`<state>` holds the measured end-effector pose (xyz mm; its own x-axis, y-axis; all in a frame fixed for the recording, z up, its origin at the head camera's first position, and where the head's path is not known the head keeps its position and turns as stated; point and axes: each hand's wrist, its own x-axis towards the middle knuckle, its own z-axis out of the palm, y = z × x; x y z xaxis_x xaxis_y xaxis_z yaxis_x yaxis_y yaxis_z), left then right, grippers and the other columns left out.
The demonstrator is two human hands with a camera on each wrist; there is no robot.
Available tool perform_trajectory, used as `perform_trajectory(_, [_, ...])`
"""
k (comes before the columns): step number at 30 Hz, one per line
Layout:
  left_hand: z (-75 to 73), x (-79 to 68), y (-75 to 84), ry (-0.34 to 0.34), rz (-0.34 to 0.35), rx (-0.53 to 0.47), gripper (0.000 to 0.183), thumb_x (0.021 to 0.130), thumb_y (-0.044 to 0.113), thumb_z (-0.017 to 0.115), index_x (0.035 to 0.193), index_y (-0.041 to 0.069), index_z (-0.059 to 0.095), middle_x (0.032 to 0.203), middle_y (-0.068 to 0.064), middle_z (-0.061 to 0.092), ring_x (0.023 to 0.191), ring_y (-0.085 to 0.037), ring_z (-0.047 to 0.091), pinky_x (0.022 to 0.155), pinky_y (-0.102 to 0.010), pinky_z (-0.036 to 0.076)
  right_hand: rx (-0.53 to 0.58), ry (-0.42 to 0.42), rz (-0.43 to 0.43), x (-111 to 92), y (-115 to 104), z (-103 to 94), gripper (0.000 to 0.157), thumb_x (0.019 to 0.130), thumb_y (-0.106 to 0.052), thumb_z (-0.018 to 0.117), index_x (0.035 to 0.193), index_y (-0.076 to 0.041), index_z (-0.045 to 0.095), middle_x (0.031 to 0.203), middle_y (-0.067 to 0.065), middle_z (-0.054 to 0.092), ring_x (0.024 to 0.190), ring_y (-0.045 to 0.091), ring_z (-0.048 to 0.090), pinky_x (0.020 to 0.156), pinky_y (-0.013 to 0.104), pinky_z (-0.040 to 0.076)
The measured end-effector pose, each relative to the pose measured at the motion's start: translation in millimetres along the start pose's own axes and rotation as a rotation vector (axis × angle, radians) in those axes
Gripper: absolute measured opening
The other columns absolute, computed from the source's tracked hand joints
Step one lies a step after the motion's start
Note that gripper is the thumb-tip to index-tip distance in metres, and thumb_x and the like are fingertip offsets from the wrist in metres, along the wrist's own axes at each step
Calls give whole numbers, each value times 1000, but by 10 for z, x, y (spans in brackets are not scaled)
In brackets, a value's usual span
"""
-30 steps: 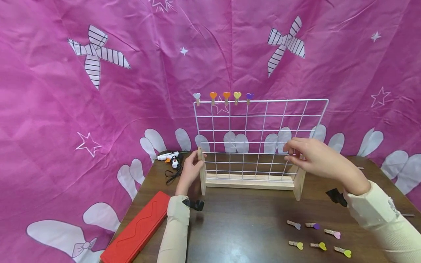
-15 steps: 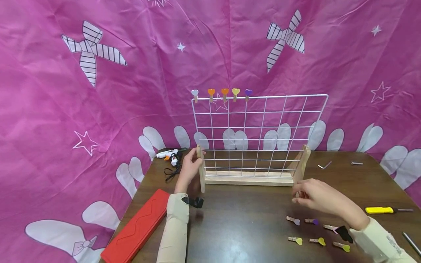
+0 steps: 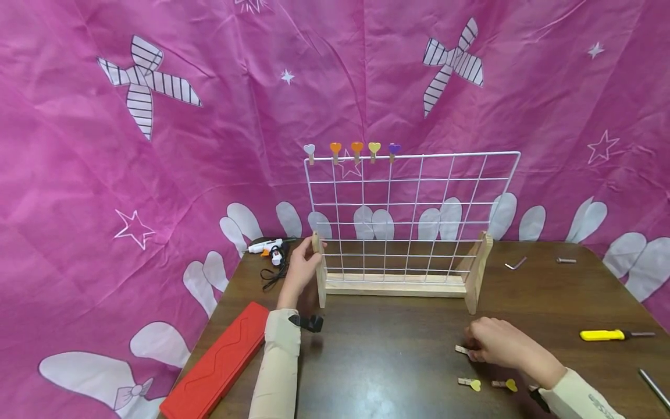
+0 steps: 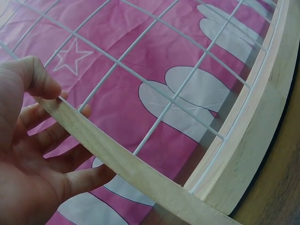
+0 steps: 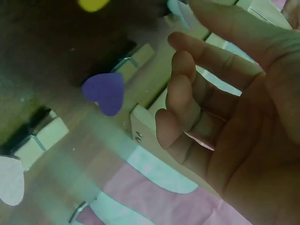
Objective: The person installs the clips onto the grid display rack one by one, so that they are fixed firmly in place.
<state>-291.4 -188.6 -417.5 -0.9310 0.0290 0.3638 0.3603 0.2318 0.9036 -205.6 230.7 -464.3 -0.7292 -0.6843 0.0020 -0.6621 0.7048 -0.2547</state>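
My left hand [image 3: 300, 272] grips the top of the left wooden upright [image 4: 108, 150] of a stand that holds a white wire grid [image 3: 389, 215]. Over the table's right front, my right hand [image 3: 499, 343] hovers at a small clothespin with a pale heart [image 5: 180, 13]. In the right wrist view its thumb and index finger are apart on either side of that clothespin. A purple-heart clothespin [image 5: 105, 91] and a pale pink one [image 5: 11, 180] lie near the hand. Two yellow-heart clothespins [image 3: 473, 384] [image 3: 506, 384] lie in front of it. Several heart clothespins [image 3: 357, 150] sit along the grid's top wire.
A red case [image 3: 220, 361] lies left of my left forearm. A glue gun [image 3: 267, 247] with a black cord is at the back left. To the right are a yellow-handled screwdriver [image 3: 603, 335], a hex key [image 3: 516, 263], a bolt [image 3: 566, 261] and a metal rod [image 3: 654, 389].
From beside the grid's right side, my right hand has come down and forward to the clothespins on the table. My left hand stays on the upright.
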Motion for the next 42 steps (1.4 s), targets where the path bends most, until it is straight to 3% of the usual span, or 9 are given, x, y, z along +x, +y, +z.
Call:
perform_trajectory(9, [29, -37, -12, -24, 3, -31, 36, 81, -7, 47, 116, 1, 56, 104, -18, 61, 102, -38, 54, 83, -36, 43, 23, -28, 5, -14, 31, 83, 28, 69, -12, 75, 60, -23, 50, 58, -17, 39, 51, 0, 33, 44, 22, 29])
perform_trajectory(16, [36, -28, -4, -17, 19, -13, 35, 82, -7, 47, 114, 1, 56, 103, -16, 62, 100, -36, 55, 82, -38, 43, 89, -63, 0, 4, 44, 38, 26, 68, -8, 72, 62, -23, 51, 58, -18, 41, 52, -1, 36, 45, 21, 32])
perform_trajectory(24, [32, -15, -1, -11, 15, -12, 35, 81, -7, 47, 114, 2, 56, 102, -16, 62, 97, -34, 56, 80, -36, 43, 136, -19, 8, 7, 9, -103, 25, 67, -15, 72, 64, -25, 50, 61, -16, 42, 54, -2, 37, 47, 20, 31])
perform_trajectory(29, [23, -13, 4, -15, 13, -20, 34, 81, -7, 48, 114, 2, 57, 102, -16, 62, 95, -32, 55, 79, -35, 43, 224, 31, -7, 27, -25, -215, 24, 72, -12, 72, 70, -26, 53, 63, -14, 45, 56, -1, 41, 48, 20, 35])
perform_trajectory(32, [17, -13, 7, -15, 12, -24, 34, 82, -7, 48, 114, 1, 57, 102, -16, 62, 95, -29, 55, 79, -34, 43, 272, 93, -88, 75, -62, -348, 24, 74, -8, 72, 74, -24, 55, 63, -16, 46, 56, -2, 43, 48, 20, 37])
perform_trajectory(35, [4, -13, 16, -13, 13, -23, 35, 82, -7, 48, 114, 2, 57, 103, -16, 62, 95, -26, 55, 80, -35, 43, 248, 157, -183, 160, -127, -567, 26, 74, -4, 70, 76, -25, 55, 64, -18, 46, 56, -3, 43, 48, 18, 38])
perform_trajectory(42, [-4, -5, 20, -13, 7, -17, 36, 83, -7, 48, 116, 1, 56, 105, -16, 62, 96, -23, 55, 82, -35, 42, 60, 230, -308, 359, -361, -1268, 24, 79, -2, 66, 83, -23, 56, 72, -17, 51, 61, -3, 46, 53, 18, 39])
